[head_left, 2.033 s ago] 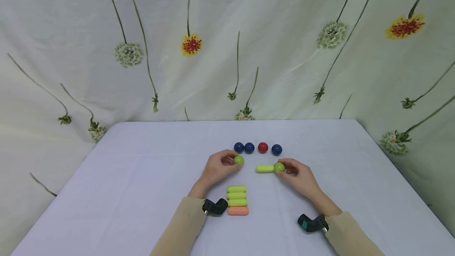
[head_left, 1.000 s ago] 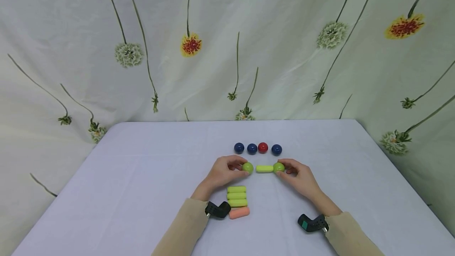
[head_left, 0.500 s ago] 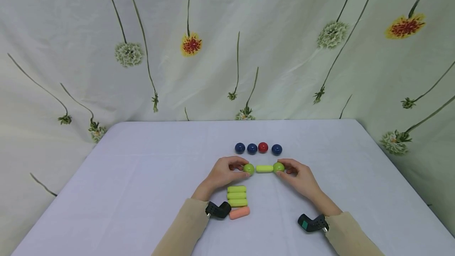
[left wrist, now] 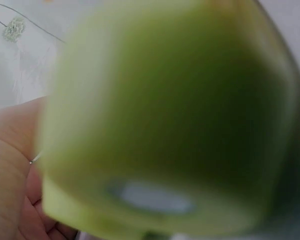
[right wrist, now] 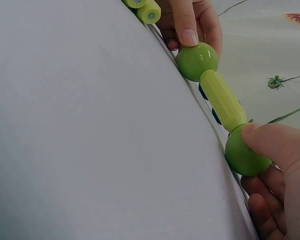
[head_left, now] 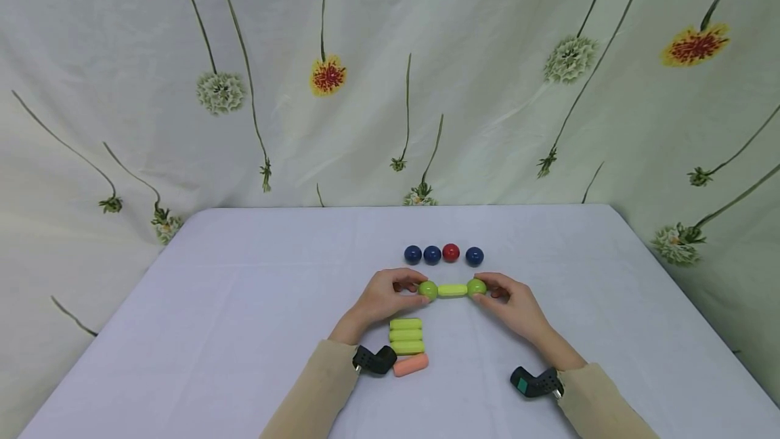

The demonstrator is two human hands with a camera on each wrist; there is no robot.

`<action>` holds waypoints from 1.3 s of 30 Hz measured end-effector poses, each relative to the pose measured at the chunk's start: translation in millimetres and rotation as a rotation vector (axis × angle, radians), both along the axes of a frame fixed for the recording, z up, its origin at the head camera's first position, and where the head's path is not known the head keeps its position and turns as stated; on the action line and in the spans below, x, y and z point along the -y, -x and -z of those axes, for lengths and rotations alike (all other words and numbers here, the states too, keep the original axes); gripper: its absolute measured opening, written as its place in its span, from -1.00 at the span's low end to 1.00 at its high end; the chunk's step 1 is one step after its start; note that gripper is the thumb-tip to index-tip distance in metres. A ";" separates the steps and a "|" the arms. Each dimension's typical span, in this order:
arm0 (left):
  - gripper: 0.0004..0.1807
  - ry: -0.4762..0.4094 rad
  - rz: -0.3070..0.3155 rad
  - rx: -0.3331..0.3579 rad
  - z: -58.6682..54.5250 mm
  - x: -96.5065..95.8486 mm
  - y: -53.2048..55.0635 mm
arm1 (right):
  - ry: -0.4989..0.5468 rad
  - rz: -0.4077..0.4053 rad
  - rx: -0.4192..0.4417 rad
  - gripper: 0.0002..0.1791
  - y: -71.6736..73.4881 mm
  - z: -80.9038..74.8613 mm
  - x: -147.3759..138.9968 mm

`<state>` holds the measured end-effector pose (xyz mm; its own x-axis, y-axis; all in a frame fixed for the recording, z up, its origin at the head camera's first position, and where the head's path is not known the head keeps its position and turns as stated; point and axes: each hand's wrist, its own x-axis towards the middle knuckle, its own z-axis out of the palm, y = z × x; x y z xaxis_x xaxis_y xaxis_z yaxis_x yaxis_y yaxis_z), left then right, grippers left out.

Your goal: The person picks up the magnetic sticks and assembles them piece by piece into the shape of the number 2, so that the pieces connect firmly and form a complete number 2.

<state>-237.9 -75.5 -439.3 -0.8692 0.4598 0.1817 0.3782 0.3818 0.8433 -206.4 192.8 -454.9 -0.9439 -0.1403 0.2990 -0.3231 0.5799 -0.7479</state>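
Note:
My left hand [head_left: 386, 295] pinches a green ball [head_left: 428, 290] between thumb and fingers. My right hand [head_left: 510, 303] pinches a second green ball [right wrist: 248, 151] the same way. Between the two balls lies a yellow-green ridged rod [right wrist: 223, 100], one end against each ball, so the three form a straight dumbbell-like piece. In the head view this piece is level, just in front of a row of balls. The left wrist view is mostly filled by a blurred, close yellow-green rod [left wrist: 155, 125] with a pale metallic end.
Behind the hands stand a red ball [head_left: 451, 253] and several blue balls [head_left: 432, 255] in a row. Near the left wrist lie several yellow-green rods [head_left: 406, 336] side by side, with an orange rod [head_left: 411, 364] slightly askew in front. White cloth covers the table [head_left: 244, 358].
My left hand has brought its green ball rightward and nearer until it meets the rod's free end. The orange rod has turned askew, and two blue balls have shifted slightly right. My right hand barely moved.

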 end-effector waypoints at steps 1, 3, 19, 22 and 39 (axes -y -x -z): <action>-0.65 0.002 0.001 -0.001 0.2 0.1 0.0 | -0.001 0.000 0.000 -0.61 0.0 0.1 0.0; -0.65 0.005 0.003 -0.003 0.9 0.5 0.3 | -0.003 0.000 0.000 -0.61 -0.1 0.1 0.0; -0.65 -0.005 -0.003 0.016 -0.3 -0.2 0.2 | -0.005 -0.002 0.032 -0.57 1.0 -1.6 -2.3; -0.65 -0.017 0.009 0.021 -15.2 -1.1 -9.4 | 0.009 -0.008 0.043 -0.55 1.7 -3.1 -3.0; -0.64 -0.019 0.001 0.025 -8.8 -0.9 -5.5 | 0.098 0.006 -0.005 -0.62 -5.9 -26.6 -0.7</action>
<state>-232.3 -74.5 -430.5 -0.8732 0.4572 0.1689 0.3576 0.3655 0.8594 -200.5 193.5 -428.3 -0.9431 -0.1044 0.3156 -0.3235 0.5061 -0.7995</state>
